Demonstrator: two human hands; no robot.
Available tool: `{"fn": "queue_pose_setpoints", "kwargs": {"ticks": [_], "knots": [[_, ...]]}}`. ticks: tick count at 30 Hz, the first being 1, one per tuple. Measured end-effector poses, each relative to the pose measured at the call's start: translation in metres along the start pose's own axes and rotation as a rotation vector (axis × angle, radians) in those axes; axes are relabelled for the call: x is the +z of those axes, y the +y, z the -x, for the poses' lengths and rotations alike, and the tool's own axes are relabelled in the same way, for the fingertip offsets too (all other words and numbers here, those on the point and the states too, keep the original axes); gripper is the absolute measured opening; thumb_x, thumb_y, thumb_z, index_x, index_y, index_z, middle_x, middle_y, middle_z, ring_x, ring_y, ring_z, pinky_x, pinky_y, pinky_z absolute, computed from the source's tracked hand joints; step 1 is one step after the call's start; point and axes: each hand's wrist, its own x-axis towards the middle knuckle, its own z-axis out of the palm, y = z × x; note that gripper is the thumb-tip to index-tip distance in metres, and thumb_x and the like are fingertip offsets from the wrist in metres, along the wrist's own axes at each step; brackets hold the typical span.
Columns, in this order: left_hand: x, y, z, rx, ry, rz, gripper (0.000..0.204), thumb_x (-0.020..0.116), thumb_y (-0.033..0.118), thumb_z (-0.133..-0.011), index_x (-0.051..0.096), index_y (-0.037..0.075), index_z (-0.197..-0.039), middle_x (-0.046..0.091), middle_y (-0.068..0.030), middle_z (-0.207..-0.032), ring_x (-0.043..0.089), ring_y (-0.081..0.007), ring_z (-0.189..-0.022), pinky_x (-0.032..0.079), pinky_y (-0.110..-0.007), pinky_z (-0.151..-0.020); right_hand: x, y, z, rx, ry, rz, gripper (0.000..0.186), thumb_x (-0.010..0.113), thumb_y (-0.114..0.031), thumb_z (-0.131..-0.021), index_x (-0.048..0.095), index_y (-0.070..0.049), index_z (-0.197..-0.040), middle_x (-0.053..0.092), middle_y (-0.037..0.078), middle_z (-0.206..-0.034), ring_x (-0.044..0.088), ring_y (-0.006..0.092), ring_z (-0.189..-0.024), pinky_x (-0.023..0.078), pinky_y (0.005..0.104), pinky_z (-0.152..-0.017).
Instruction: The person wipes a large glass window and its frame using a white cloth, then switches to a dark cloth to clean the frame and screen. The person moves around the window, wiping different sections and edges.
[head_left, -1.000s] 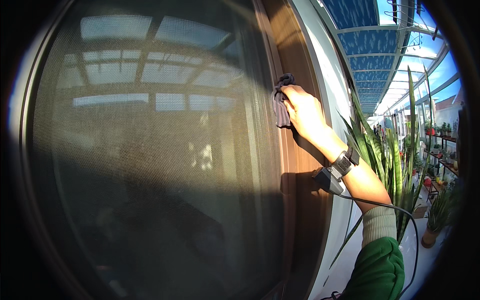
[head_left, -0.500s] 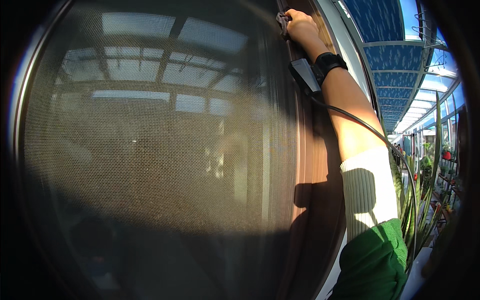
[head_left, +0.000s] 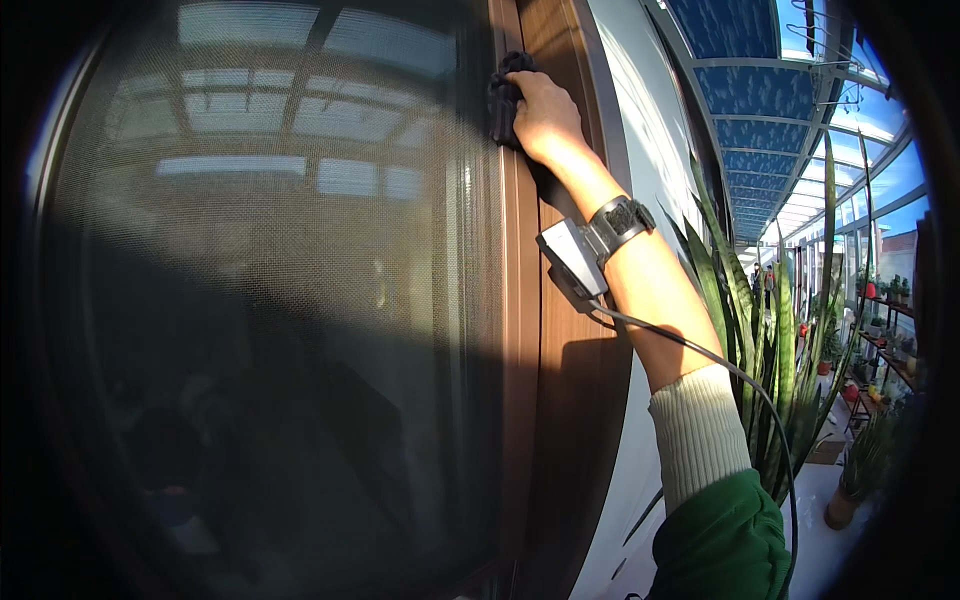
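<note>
High on the brown window frame (head_left: 520, 290), my right hand (head_left: 548, 115) presses a dark, bunched-up cloth (head_left: 508, 105) against the frame's inner edge. Its fingers are closed around the cloth, and the arm reaches up from the lower right. Left of the frame, a dark mesh screen (head_left: 250, 240) fills much of the view, with sunlight on its upper part and reflections of roof panels. On my right wrist sits a black strap with a small grey device (head_left: 572, 258), from which a black cable runs down along the forearm. My left hand is out of view.
Tall, pointed green plant leaves (head_left: 785, 330) rise close to my right forearm. A white wall (head_left: 660, 130) borders the frame. Farther right, shelves of potted plants (head_left: 890, 340) line a glass-roofed passage, and a potted plant (head_left: 842, 510) stands on the floor.
My right hand with the cloth has come down along the frame. The view has shifted to the right, so more of the plants and white wall show.
</note>
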Motion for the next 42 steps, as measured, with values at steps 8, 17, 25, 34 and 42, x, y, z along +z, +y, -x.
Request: {"fn": "queue_pose_setpoints", "kwargs": {"ticks": [8,17,25,34,42], "knots": [[-0.004,-0.011,0.005,0.013,0.01,-0.078,0.024,0.068,0.026,-0.092,0.06,0.004,-0.098,0.065,-0.0106,-0.081,0.059,-0.0221,-0.07,0.049,-0.035,-0.068,-0.093,-0.035,0.132,-0.19,-0.551,-0.072,0.025,0.055,-0.003,-0.089,0.06,-0.001,-0.114,0.057,0.019,-0.117,0.06,0.0359,-0.099,0.052,0.0449,-0.087],[-0.008,-0.011,0.003,0.015,-0.013,-0.053,0.023,0.069,0.023,-0.091,0.061,0.005,-0.103,0.066,-0.0104,-0.084,0.061,-0.0218,-0.072,0.05,-0.035,-0.069,-0.1,0.055,0.039,0.211,-0.115,0.014,0.032,0.052,-0.017,-0.095,0.059,-0.001,-0.122,0.058,0.02,-0.127,0.055,0.0387,-0.118,0.043,0.0402,-0.102],[-0.006,-0.014,-0.009,0.021,0.036,-0.13,0.034,0.071,0.026,-0.089,0.058,0.002,-0.111,0.068,-0.011,-0.086,0.063,-0.0248,-0.072,0.051,-0.038,-0.068,-0.097,0.003,0.224,0.236,-0.116,-0.151,0.051,0.056,-0.011,-0.089,0.046,-0.001,-0.138,0.036,0.023,-0.147,0.04,0.0422,-0.131,0.034,0.0456,-0.11],[-0.017,-0.007,-0.015,0.076,0.022,-0.139,0.041,0.075,0.029,-0.086,0.058,0.001,-0.111,0.066,-0.01,-0.087,0.062,-0.0239,-0.07,0.05,-0.037,-0.066,-0.14,-0.07,0.342,0.311,-0.117,-0.269,0.052,0.058,0.0,-0.085,0.045,0.004,-0.135,0.035,0.027,-0.147,0.032,0.046,-0.138,0.024,0.0492,-0.115],[-0.017,-0.036,-0.031,-0.092,0.018,-0.09,0.036,0.062,0.009,-0.096,0.049,-0.005,-0.126,0.059,-0.0071,-0.094,0.051,-0.0103,-0.076,0.044,-0.024,-0.069,-0.063,0.014,0.145,0.059,0.114,-0.288,0.056,0.06,-0.026,-0.092,0.043,0.0,-0.139,0.039,0.025,-0.144,0.039,0.0419,-0.132,0.031,0.0472,-0.112]]}}
